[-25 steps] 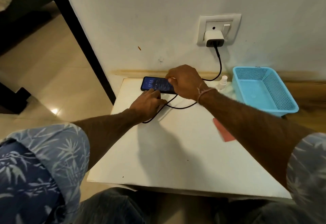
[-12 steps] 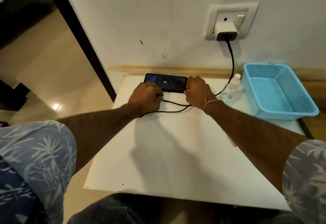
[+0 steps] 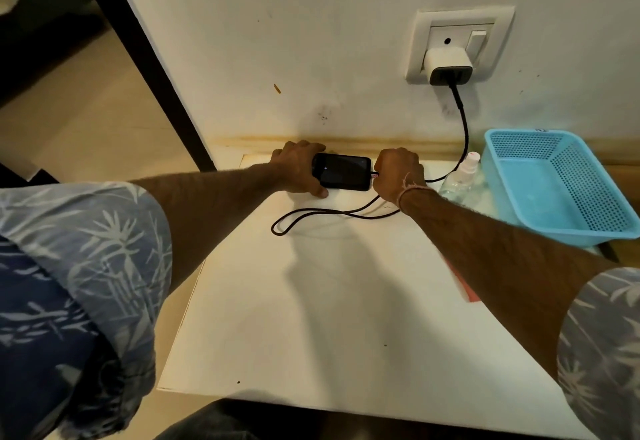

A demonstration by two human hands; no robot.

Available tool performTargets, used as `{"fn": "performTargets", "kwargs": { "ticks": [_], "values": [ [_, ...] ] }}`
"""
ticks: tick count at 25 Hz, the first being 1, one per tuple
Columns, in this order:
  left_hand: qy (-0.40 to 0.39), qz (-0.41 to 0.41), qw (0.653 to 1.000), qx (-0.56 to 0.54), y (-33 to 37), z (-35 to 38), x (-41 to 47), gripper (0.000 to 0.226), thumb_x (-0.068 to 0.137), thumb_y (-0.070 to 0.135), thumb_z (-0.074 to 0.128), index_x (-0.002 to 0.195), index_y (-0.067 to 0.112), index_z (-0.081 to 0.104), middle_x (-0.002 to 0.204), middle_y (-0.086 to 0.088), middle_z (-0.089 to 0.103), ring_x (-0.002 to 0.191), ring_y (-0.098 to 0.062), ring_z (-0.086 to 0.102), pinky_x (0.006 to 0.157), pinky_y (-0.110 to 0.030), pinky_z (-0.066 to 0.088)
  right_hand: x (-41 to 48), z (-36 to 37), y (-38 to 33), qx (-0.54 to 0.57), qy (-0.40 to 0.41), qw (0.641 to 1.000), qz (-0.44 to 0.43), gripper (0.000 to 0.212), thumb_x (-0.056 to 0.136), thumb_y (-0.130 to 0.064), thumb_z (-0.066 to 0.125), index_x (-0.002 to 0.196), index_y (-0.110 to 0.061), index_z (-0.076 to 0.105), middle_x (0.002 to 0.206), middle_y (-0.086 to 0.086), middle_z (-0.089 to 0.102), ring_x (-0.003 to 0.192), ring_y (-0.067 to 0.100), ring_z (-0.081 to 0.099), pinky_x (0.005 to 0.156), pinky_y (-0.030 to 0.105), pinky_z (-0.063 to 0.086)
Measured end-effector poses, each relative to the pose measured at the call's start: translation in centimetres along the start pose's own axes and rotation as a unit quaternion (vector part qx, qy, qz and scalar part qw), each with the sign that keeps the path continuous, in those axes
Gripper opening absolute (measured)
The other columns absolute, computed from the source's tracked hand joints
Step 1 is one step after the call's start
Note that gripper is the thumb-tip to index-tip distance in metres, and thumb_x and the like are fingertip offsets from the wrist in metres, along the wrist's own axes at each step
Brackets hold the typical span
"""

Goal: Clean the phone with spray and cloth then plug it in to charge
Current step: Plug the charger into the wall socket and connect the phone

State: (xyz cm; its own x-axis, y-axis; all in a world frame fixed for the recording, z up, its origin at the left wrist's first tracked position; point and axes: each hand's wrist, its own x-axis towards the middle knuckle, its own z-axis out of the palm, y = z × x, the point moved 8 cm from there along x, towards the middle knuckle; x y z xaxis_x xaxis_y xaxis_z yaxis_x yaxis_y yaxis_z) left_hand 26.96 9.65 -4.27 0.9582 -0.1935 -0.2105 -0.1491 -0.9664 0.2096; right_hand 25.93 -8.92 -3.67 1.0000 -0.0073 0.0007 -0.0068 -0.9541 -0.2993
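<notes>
While L hand (image 3: 298, 170) clamps flat glossy phone (image 3: 343, 171), R hand (image 3: 399, 173) pinches braided black cable (image 3: 313, 213) at its end.

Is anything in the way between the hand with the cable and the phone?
No, nothing visible is. The right hand holds the cable end against the right edge of the phone, and the left hand grips its other end. The spray bottle and basket sit off to the right.

1 head-worn wide-angle view, looking forward and steeply down from over the near edge of the white table (image 3: 311, 318) toward the wall (image 3: 311, 41) and its socket (image 3: 457, 45), close in, straight lines bowed at frame edges.
</notes>
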Motion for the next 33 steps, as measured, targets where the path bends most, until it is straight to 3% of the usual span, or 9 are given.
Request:
{"fn": "performTargets", "kwargs": {
  "ticks": [9, 33],
  "values": [
    [-0.003, -0.003, 0.996, -0.092, -0.3, -0.7, 0.3, 0.083, 0.067, 0.03, 0.092, 0.138, 0.017, 0.051, 0.133, -0.01, 0.052, 0.128, -0.031, 0.041, 0.106, -0.049, 0.043, 1.4, 0.1, 0.2, 0.025, 0.016, 1.0, 0.0, 0.019, 0.083, -0.01, 0.067, 0.102, -0.011, 0.07, 0.108, 0.012, 0.065, 0.109, 0.032, 0.053, 0.093, 0.039, 0.048],
    [0.019, 0.012, 0.999, -0.032, -0.1, -0.8, 1.2, 0.08, 0.069, 0.039, 0.089, 0.135, 0.013, 0.052, 0.133, -0.011, 0.054, 0.126, -0.031, 0.046, 0.11, -0.045, 0.035, 1.6, -0.2, -0.4, 0.017, 0.036, 0.999, -0.011, 0.019, 0.082, -0.004, 0.062, 0.097, -0.011, 0.07, 0.103, 0.012, 0.065, 0.107, 0.034, 0.051, 0.084, 0.037, 0.05]
  ]
}}
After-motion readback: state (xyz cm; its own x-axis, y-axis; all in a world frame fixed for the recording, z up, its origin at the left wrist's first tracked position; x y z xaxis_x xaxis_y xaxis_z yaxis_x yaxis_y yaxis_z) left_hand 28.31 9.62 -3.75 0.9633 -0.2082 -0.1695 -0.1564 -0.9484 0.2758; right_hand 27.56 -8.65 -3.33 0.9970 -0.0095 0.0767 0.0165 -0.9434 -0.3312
